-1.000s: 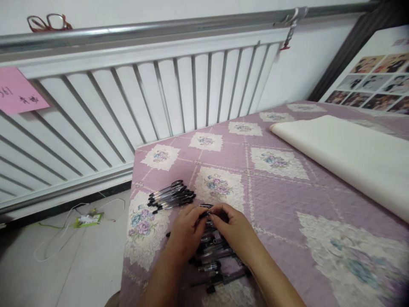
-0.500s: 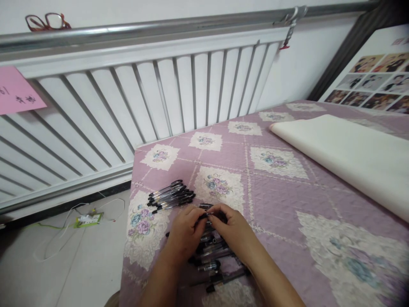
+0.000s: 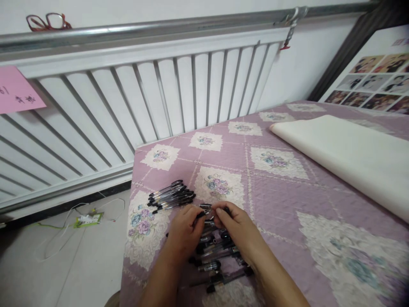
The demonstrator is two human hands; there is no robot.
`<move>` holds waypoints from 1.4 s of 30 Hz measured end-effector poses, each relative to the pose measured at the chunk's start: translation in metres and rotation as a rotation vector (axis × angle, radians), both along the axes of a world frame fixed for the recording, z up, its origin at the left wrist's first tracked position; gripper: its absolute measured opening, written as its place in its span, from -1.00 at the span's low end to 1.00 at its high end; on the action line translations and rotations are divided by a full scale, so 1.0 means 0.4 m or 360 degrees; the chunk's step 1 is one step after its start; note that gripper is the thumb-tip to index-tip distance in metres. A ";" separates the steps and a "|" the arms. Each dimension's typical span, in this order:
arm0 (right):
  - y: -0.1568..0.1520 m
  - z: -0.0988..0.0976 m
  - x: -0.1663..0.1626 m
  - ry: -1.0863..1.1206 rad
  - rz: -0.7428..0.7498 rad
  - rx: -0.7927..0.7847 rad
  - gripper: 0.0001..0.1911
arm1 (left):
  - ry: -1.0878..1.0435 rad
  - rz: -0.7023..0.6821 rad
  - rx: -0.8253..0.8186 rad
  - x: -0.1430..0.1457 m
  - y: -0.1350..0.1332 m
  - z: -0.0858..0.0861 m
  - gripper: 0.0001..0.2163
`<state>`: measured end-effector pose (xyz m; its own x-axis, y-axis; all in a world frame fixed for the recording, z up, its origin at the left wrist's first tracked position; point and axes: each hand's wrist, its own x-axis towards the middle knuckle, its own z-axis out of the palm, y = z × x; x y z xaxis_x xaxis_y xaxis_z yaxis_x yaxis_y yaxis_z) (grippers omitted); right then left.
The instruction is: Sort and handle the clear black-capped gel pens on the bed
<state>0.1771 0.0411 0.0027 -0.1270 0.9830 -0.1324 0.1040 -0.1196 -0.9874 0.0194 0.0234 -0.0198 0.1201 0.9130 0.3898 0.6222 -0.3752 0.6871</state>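
Observation:
My left hand (image 3: pixel 186 229) is closed around a slim black pen (image 3: pixel 201 214), its pale end pointing right toward the other hand. Just across from it, my right hand (image 3: pixel 235 224) is pinched, with a small dark piece showing at its fingers; whether it is a cap cannot be made out. A narrow gap separates the fingertips. Under and between my forearms lie loose black pen parts (image 3: pixel 209 267), some clear-barrelled, partly hidden by my hands. Beyond my left hand rests a neat pile of clear pens with black caps (image 3: pixel 171 196).
A purple flowered tablecloth (image 3: pixel 220 147) covers the table. At the right lies a folded cream sheet (image 3: pixel 345 145), with a photo board (image 3: pixel 367 81) behind. A white radiator (image 3: pixel 179 94) borders the far edge. Left below, a power strip (image 3: pixel 89 219) with cables lies on the floor.
My hands, which were touching at the fingertips, have drawn slightly apart. The right hand has shifted a little to the right, and the pen's pale end now shows.

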 end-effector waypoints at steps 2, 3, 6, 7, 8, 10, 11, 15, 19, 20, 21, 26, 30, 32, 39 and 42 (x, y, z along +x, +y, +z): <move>0.000 0.001 -0.006 -0.0154 0.0062 0.0089 -0.85 | -0.0024 -0.0017 0.0004 -0.001 0.001 0.000 -0.88; 0.000 0.001 -0.010 -0.0203 0.0089 0.0135 -0.85 | -0.0038 -0.0027 0.0004 -0.001 0.001 0.000 -0.87; 0.001 -0.004 -0.016 -0.0270 0.0134 0.0211 -0.86 | -0.0046 -0.0060 0.0005 -0.002 0.001 -0.002 -0.86; 0.001 -0.005 -0.017 -0.0290 0.0132 0.0218 -0.85 | -0.0039 -0.0073 0.0008 -0.002 0.000 -0.002 -0.86; 0.001 -0.006 -0.017 -0.0310 0.0123 0.0223 -0.85 | -0.0032 -0.0084 0.0012 -0.002 0.000 -0.002 -0.86; 0.000 -0.006 -0.016 -0.0339 0.0104 0.0230 -0.85 | -0.0018 -0.0093 0.0014 -0.001 0.000 -0.003 -0.87; 0.000 -0.006 -0.016 -0.0345 0.0101 0.0233 -0.85 | -0.0013 -0.0087 0.0010 0.000 0.000 -0.002 -0.87; 0.000 -0.003 -0.017 -0.0349 0.0111 0.0254 -0.86 | -0.0025 -0.0074 -0.0003 0.001 0.000 -0.001 -0.87; 0.001 0.001 -0.015 -0.0375 0.0074 0.0266 -0.85 | -0.0057 -0.0027 0.0030 -0.003 0.001 -0.001 -0.84; 0.000 0.002 -0.014 -0.0377 0.0061 0.0265 -0.85 | -0.0059 -0.0006 0.0036 -0.004 0.001 -0.002 -0.83; 0.000 0.004 -0.013 -0.0379 0.0048 0.0263 -0.85 | -0.0060 0.0011 0.0040 -0.005 0.001 -0.002 -0.83; 0.001 0.005 -0.010 -0.0408 0.0039 0.0272 -0.83 | -0.0070 0.0019 0.0046 -0.009 0.001 -0.006 -0.81; 0.002 -0.002 -0.009 -0.0404 0.0055 0.0292 -0.84 | -0.0089 0.0022 0.0028 -0.011 0.000 -0.008 -0.78; 0.003 -0.006 -0.008 -0.0380 0.0041 0.0295 -0.84 | -0.0084 0.0022 0.0012 -0.012 -0.001 -0.009 -0.77; 0.007 -0.009 -0.008 -0.0352 0.0029 0.0279 -0.84 | -0.0052 -0.0007 -0.0021 -0.009 0.000 -0.010 -0.75; 0.009 -0.011 -0.006 -0.0343 0.0023 0.0290 -0.83 | -0.0051 0.0000 -0.0004 -0.009 0.002 -0.011 -0.77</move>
